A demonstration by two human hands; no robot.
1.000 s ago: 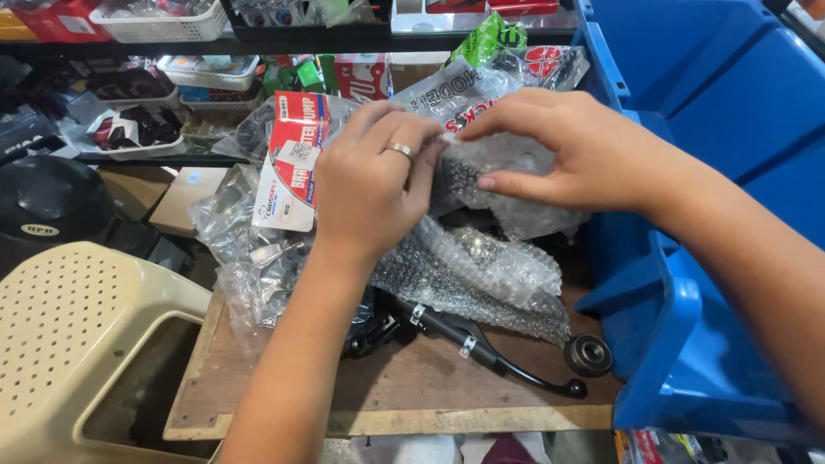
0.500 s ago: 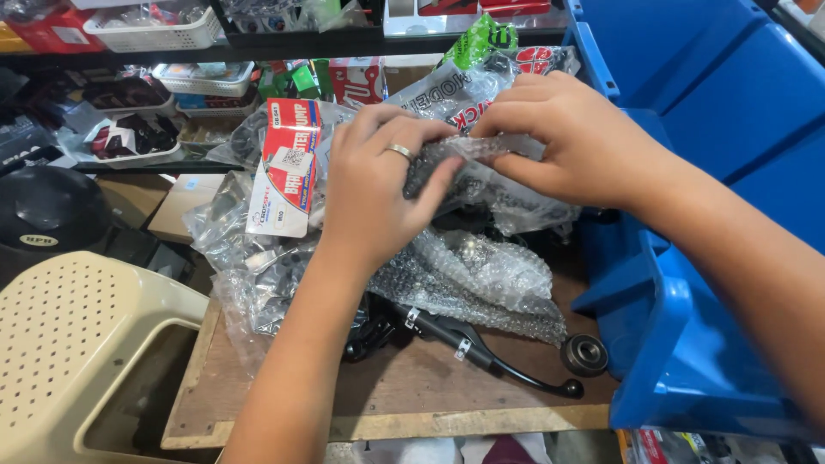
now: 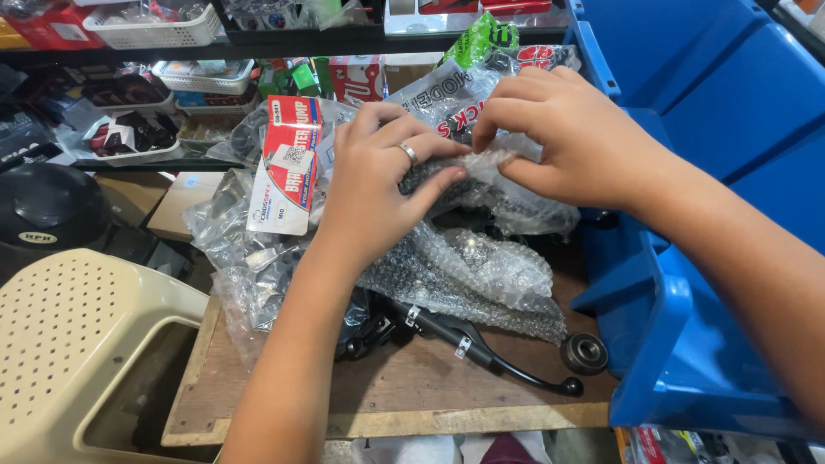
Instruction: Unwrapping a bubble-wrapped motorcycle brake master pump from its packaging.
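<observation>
Both hands, left hand [image 3: 378, 193] and right hand [image 3: 567, 142], pinch bubble wrap [image 3: 464, 266] hiding a dark part.

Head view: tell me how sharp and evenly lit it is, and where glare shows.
Head view: sharp and evenly lit across both hands, left hand and right hand; small glints on the bubble wrap and clear plastic bags; soft shadow beneath the black lever; the shelves at the top are dimmer.
</observation>
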